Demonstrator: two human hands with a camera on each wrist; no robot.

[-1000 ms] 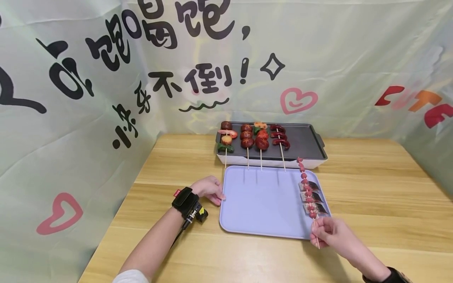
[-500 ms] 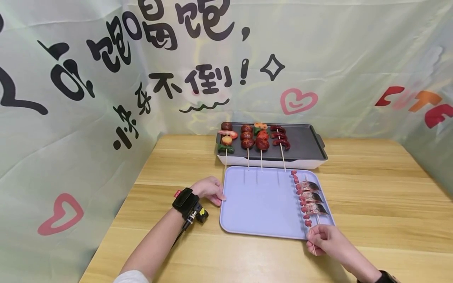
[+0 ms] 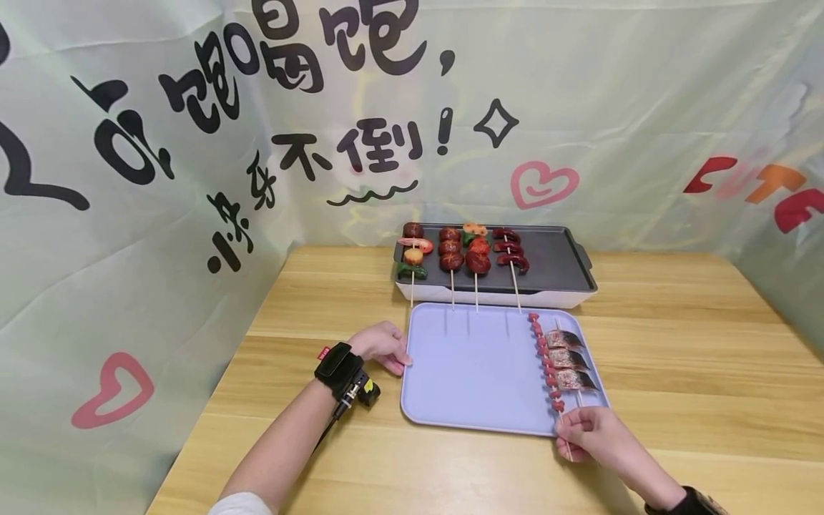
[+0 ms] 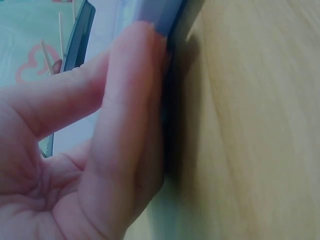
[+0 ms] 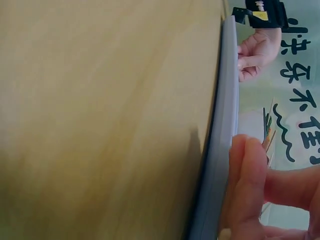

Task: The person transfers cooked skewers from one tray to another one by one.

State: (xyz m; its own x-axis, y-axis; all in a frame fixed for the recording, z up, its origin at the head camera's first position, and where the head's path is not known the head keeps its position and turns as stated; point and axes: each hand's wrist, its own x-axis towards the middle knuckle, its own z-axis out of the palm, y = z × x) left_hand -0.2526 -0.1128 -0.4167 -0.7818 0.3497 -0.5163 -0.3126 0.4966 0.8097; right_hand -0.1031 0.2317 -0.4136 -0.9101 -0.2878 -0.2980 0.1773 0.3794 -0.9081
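Pale green cloth backdrop (image 3: 611,86), black lettering (image 3: 295,138), pink hearts (image 3: 90,417); light wood-grain table (image 3: 695,357) below.

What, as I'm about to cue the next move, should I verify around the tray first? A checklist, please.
1. Right hand pinching the red skewer: ok.
2. Left hand on the left edge of the tray: ok.
3. Food of the red skewer over the tray: ok.
4. Fish skewer apart from the red skewer: cannot tell; very close.
5. Grill sticks clear of the tray's far rim: not ok; they overlap it in the head view.
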